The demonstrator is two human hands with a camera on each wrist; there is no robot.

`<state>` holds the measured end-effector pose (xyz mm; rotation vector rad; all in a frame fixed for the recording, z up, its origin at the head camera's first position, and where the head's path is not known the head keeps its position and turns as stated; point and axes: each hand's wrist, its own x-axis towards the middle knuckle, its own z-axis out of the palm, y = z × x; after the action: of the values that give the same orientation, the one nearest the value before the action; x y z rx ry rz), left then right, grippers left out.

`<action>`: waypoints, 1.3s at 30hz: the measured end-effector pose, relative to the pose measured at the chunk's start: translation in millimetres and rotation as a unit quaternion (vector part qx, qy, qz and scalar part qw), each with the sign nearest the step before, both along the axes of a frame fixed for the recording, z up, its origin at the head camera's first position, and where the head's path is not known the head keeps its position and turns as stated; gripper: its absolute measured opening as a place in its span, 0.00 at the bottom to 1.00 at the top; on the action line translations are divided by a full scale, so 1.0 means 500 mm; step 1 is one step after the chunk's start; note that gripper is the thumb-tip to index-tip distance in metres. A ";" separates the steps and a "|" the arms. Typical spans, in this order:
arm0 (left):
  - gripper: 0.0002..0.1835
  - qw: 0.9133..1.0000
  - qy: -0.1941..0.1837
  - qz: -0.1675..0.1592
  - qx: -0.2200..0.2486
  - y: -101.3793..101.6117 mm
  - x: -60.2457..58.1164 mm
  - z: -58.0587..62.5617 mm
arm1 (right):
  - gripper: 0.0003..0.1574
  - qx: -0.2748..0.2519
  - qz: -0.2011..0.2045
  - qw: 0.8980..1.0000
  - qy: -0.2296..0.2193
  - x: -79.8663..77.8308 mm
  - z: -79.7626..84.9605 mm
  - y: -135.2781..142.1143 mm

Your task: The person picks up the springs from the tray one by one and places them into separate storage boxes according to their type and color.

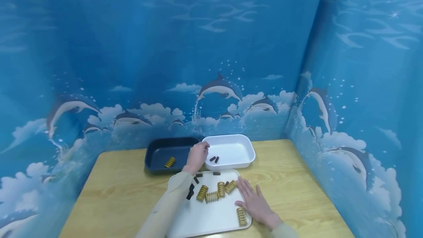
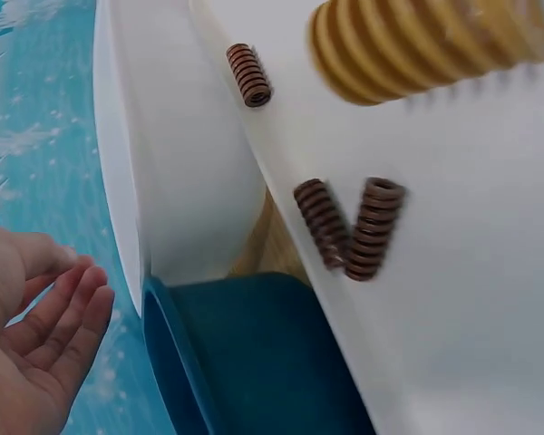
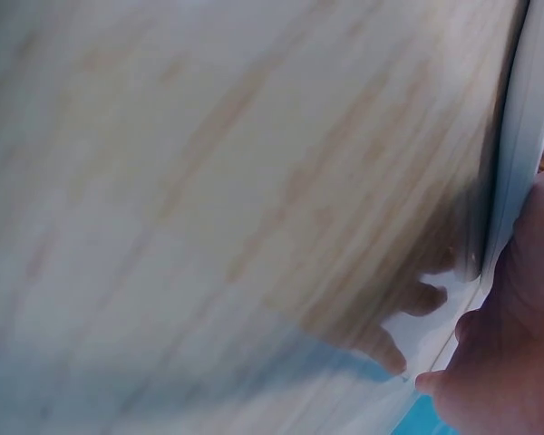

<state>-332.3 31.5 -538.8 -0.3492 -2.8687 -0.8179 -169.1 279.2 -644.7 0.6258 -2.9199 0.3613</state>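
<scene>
My left hand (image 1: 197,155) hovers over the near corner where a dark blue bin (image 1: 155,168) and a white bin (image 1: 249,162) meet. In the left wrist view its fingers (image 2: 68,335) bend loosely, with nothing visible between them and the thumb. Two small brown springs (image 1: 216,159) lie in the white bin, and one yellow spring (image 1: 170,162) in the dark bin. Several thick yellow springs (image 1: 212,196) and small dark springs (image 2: 374,228) lie on a white tray (image 1: 205,219). Fingers spread, my right hand (image 1: 256,203) rests along the tray's right edge, beside a yellow spring (image 1: 241,216).
Both bins stand side by side behind the tray on a wood-grain table (image 1: 112,190). A blue curtain (image 1: 165,47) printed with dolphins hangs behind and at the sides. My left forearm (image 1: 168,205) crosses over the tray's left part.
</scene>
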 end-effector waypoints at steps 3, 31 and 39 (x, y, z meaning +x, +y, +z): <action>0.07 1.000 0.017 0.010 0.015 -0.021 0.016 -0.003 | 0.46 -0.014 0.006 1.000 -0.001 0.001 0.004 -0.001; 0.08 0.994 -0.008 -0.018 0.103 -0.124 0.141 -0.070 | 0.46 -0.015 -0.012 1.000 -0.011 0.005 0.010 -0.005; 0.12 0.996 -0.027 -0.056 0.066 -0.126 0.153 -0.110 | 0.46 -0.029 0.000 0.999 0.020 0.000 -0.003 -0.003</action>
<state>-255.6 -31.8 -593.8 -0.4825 -2.8463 -1.0461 -169.0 277.5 -646.0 0.6182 -2.8601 0.4279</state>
